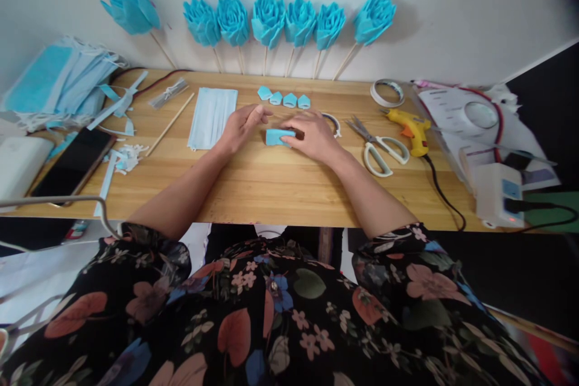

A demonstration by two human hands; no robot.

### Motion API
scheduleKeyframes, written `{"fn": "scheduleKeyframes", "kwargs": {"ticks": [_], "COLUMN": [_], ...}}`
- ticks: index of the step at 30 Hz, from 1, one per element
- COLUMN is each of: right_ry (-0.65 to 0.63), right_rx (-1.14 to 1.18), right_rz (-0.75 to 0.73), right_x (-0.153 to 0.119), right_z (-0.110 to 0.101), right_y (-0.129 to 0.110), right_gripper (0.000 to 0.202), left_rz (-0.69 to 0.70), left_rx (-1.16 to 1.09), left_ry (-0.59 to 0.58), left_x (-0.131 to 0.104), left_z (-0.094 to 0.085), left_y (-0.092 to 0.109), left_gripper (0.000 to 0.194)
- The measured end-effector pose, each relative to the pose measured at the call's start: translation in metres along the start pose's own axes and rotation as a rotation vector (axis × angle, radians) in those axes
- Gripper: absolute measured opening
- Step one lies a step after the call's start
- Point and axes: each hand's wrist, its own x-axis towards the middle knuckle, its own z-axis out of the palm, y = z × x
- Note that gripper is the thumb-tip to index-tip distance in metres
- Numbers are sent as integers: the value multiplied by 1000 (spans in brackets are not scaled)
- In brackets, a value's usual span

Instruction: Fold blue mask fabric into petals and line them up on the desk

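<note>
My right hand has its thumb and fingers closed on a small light-blue rectangular piece of mask fabric above the tabletop. To its left, my left hand has thumb and fingertips pressed together; whatever may be between them is too small to make out. Under the left wrist's outer side lies a flat pleated face mask. Just beyond both hands, several small folded blue petal pieces form a row. A roll of tape is partly covered by my right hand.
Scissors, a yellow glue gun and a white tape roll lie to the right. Several blue fabric flowers on sticks lean on the wall. At left are a wooden stick, a phone and stacked masks.
</note>
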Motion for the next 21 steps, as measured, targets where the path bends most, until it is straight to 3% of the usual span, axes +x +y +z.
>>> {"fn": "scheduleKeyframes", "kwargs": {"ticks": [6, 13, 18, 21], "right_ry": [-10, 88, -6, 10], "right_rx": [-17, -19, -53, -61], "right_rz": [-3, 27, 18, 36], "right_x": [0, 0, -1, -1], "right_z": [1, -1, -1, 0], "right_y": [1, 0, -2, 0], "right_gripper": [18, 16, 12, 13], "left_rz": [20, 21, 76, 140], "left_rx": [17, 52, 98, 133], "left_ry": [-10, -24, -65, -115], "left_x": [0, 1, -1, -1], "left_z": [0, 0, -2, -1], "left_y": [-1, -2, 4, 6], "left_gripper": [61, 62, 62, 54]}}
